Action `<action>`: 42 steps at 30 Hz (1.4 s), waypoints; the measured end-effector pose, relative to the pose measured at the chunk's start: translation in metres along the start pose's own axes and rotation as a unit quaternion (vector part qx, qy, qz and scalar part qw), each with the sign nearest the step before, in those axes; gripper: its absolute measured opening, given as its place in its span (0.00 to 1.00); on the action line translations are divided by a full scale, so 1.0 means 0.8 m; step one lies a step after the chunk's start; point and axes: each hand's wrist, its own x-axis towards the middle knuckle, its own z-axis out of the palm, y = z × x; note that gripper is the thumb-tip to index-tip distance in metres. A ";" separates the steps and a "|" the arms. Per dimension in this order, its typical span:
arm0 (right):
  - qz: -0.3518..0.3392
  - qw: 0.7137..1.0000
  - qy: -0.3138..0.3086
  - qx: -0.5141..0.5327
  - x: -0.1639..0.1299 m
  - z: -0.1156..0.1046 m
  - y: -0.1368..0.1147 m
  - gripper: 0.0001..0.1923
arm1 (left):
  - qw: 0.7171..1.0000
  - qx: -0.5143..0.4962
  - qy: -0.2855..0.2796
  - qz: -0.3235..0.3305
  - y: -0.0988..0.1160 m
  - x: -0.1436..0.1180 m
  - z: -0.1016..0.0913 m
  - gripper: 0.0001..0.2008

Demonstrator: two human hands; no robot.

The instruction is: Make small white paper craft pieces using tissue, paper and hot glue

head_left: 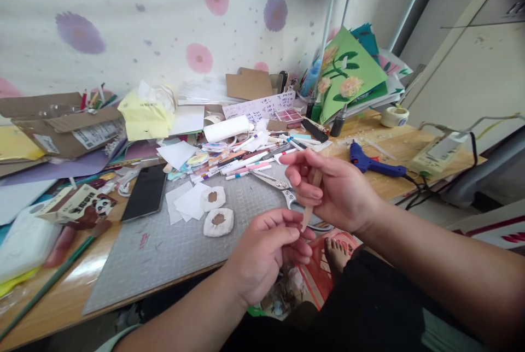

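Nearest: bare forearms [430, 253]. Right hand [334, 188] pinches the upper part of a thin tan strip [310, 207], held aslant. Left hand [264, 251] curls about its lower end; cannot tell whether it grips. Judgement: light pressure, both ends kept in line, should avoid bending. Beyond: scissors [270, 179], then two white padded pieces [219, 230] on the cutting mat [156, 256]; blue glue gun [375, 165] off to the right.

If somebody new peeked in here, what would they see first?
Probably the right hand, front and centre, holding a thin tan strip beside the left hand. Next, the bright blue glue gun on the wooden tabletop at right, then the green flower picture behind it.
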 end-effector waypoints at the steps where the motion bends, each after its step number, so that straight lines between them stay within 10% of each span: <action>1: -0.001 1.000 0.000 0.002 0.001 0.001 0.001 0.18 | 1.000 -0.019 -0.011 -0.007 0.000 -0.001 0.001 0.04; 11: -0.028 0.999 0.034 -0.019 0.009 0.019 0.016 0.14 | 0.993 0.091 0.045 0.059 -0.010 -0.003 -0.001 0.08; 16: -0.071 0.996 0.053 -0.008 0.015 0.023 0.021 0.12 | 0.995 -0.026 0.085 0.053 -0.010 -0.006 0.002 0.05; 30: -0.052 0.997 0.015 0.051 0.018 0.030 0.017 0.18 | 0.993 0.071 0.001 0.092 -0.010 -0.014 -0.022 0.10; 38: -0.029 0.962 -0.016 -0.270 0.011 -0.005 0.006 0.17 | 0.989 0.062 0.063 0.115 0.006 -0.026 -0.033 0.12; 42: 0.012 0.964 -0.109 -0.240 -0.005 -0.016 0.000 0.14 | 0.994 -0.013 0.054 0.093 0.021 -0.036 -0.035 0.11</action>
